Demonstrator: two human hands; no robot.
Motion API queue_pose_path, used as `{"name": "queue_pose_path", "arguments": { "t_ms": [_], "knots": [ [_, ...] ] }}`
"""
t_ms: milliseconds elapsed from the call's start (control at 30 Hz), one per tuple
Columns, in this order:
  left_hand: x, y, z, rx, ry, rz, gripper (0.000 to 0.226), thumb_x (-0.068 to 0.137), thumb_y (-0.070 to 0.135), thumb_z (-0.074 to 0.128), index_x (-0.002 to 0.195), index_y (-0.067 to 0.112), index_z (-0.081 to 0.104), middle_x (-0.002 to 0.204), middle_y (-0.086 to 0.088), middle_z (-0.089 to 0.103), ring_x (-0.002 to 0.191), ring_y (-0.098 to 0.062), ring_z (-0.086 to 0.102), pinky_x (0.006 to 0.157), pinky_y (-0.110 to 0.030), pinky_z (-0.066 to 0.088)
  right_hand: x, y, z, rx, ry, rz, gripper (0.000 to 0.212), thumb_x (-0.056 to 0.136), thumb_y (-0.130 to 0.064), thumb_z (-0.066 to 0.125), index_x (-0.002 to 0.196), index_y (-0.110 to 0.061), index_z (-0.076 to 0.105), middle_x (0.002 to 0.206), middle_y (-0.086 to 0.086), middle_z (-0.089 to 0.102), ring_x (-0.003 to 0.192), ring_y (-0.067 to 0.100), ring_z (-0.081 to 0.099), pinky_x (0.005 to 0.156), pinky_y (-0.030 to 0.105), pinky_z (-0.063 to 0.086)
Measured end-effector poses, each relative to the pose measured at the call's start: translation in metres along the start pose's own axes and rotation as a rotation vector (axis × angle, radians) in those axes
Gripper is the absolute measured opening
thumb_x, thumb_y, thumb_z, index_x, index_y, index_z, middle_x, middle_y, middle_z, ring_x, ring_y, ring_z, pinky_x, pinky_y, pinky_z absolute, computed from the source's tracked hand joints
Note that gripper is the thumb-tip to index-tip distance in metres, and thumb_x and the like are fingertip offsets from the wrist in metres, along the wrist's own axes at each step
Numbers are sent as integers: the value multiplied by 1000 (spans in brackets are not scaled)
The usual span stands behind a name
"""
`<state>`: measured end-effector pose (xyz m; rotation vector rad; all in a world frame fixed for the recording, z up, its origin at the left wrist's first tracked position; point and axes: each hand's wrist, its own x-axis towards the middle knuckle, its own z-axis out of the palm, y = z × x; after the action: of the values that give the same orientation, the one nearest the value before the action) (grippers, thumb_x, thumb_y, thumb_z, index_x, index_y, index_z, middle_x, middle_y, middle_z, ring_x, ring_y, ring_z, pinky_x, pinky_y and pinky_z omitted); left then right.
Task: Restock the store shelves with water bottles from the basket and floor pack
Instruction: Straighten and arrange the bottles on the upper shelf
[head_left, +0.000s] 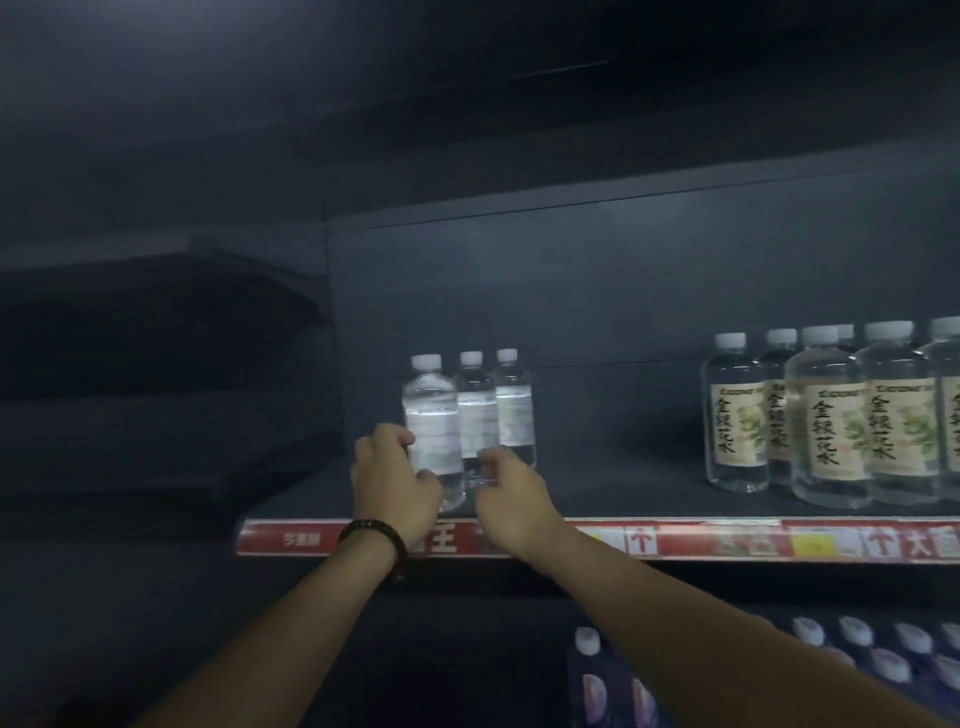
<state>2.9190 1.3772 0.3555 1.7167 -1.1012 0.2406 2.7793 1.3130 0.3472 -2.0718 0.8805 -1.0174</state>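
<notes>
Three clear water bottles with white caps stand in a row at the left end of a dark shelf (623, 499). My left hand (395, 483) grips the lower part of the front bottle (432, 421). My right hand (511, 491) has its fingers closed around the base of the middle bottle (475, 410). The third bottle (514, 410) stands behind, untouched. A dark bead bracelet sits on my left wrist. The basket and the floor pack are out of view.
Several larger bottles with green-and-cream labels (831, 415) fill the shelf's right side, with a bare gap between the groups. A red price strip (727, 540) runs along the shelf edge. Capped bottles (857, 644) fill the shelf below. Dark shelving stands to the left.
</notes>
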Motion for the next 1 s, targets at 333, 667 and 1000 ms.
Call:
{"name": "queue_pose_path", "arguments": {
  "t_ms": [333,667,1000],
  "knots": [
    [10,-17,2,-332,-244,-159,43,93,22,74,126,27,46,114,13,63,101,-6,64,92,-34,56,61,14,42,214,-70,23,44,81,-12,51,122,-27,61,112,2,75,104,23,73,91,49,64],
    [13,2,23,-368,-308,-138,33,102,34,52,126,12,60,110,-5,70,92,-21,69,88,-44,60,21,17,-6,-21,53,-181,40,99,-19,58,137,-21,49,135,1,57,121,14,58,103,34,53],
    [8,44,74,-506,-464,-129,46,89,72,51,124,47,34,126,-4,69,109,-24,72,99,-51,57,-19,80,-79,-455,-1,-466,78,107,-22,53,170,-30,7,177,-13,-9,162,4,-4,131,25,13]
  ]
}}
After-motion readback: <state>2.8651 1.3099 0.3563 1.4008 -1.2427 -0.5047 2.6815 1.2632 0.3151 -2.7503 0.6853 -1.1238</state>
